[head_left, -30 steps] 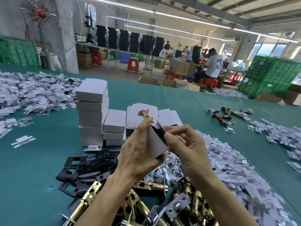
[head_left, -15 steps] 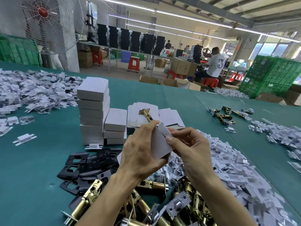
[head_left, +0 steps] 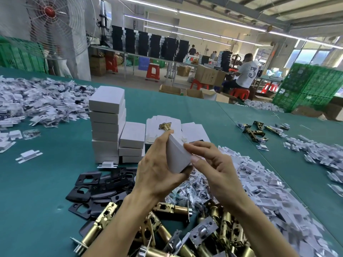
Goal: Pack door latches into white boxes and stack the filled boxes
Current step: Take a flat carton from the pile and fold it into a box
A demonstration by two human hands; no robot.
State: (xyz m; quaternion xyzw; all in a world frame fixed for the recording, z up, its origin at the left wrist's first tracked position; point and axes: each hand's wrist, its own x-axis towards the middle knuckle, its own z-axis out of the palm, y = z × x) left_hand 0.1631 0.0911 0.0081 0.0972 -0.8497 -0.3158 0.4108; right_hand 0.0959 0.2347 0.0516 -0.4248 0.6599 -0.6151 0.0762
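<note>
My left hand grips a small white box held up over the table, thumb on its top edge. My right hand pinches the box's right edge with thumb and forefinger. The box's end now looks closed. Behind it a brass door latch lies on a pile of flat white box blanks. A tall stack of filled white boxes stands at the left, with a shorter stack beside it. Loose brass latches lie heaped under my forearms.
Black strike plates lie left of my left wrist. White plastic parts are heaped at the right, more at far left. Several latches lie further right on the green table. A person sits working beyond the table's far edge.
The box's open end flap has been folded shut; the dark opening seen earlier is gone. Both hands stayed on the box and tilted it slightly.
</note>
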